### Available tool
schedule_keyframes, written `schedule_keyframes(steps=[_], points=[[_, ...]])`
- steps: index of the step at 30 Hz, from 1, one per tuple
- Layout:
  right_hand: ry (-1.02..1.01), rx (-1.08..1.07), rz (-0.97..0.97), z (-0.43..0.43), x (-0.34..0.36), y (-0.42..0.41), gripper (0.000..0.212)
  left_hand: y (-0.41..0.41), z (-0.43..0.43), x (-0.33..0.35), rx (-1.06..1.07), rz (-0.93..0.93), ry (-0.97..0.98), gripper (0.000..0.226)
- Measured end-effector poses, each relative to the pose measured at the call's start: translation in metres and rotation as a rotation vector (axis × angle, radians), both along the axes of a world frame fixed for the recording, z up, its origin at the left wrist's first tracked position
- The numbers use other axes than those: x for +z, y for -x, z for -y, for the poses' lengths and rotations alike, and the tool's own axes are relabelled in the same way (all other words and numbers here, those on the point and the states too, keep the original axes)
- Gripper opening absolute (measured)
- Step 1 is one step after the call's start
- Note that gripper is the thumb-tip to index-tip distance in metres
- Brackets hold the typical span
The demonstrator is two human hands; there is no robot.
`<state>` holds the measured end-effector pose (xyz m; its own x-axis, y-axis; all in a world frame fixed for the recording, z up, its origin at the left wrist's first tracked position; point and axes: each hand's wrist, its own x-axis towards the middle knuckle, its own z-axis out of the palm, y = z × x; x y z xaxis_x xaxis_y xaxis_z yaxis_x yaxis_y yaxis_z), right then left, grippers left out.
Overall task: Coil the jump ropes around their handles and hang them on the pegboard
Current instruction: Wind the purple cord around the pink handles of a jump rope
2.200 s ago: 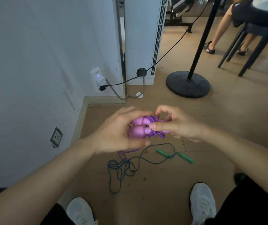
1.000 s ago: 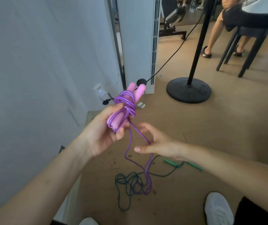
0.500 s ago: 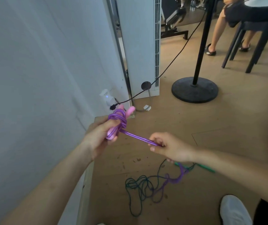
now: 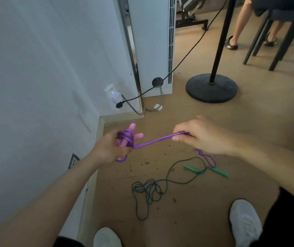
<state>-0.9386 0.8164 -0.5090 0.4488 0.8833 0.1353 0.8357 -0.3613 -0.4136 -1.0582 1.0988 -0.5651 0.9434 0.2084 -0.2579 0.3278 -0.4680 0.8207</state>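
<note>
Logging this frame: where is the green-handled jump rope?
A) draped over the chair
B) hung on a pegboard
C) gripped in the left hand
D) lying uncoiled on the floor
D: the green-handled rope lies loose on the floor, while the left hand and right hand hold the purple rope.

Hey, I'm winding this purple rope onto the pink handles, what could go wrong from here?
The loose tail of the purple rope dangles right by the green jump rope on the floor, so it may snag as the right hand pulls. The coils sit bunched near the tips of the pink handles in the left hand and might slip off.
</note>
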Motion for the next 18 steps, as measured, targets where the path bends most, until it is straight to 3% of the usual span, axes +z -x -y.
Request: schedule_keyframes(steps=[3,5,11,15,18], points=[[-0.066,-0.021,-0.065,0.005,0.003,-0.011,0.017,-0.001,0.02,-0.011,-0.15,-0.027,-0.422,0.06],[-0.11,-0.016,-0.107,0.004,0.001,-0.017,0.018,0.002,0.037,-0.021,-0.299,0.055,-0.637,0.078],[-0.169,-0.033,-0.203,0.006,-0.001,-0.033,0.021,0.011,0.068,-0.019,-0.574,0.303,-0.648,0.084],[-0.201,-0.072,-0.269,0.011,-0.002,-0.047,0.022,0.018,0.081,-0.007,-0.634,0.471,-0.764,0.093],[-0.176,-0.09,-0.314,0.015,-0.001,-0.056,0.03,0.023,0.086,-0.003,-0.646,0.51,-0.743,0.106]])
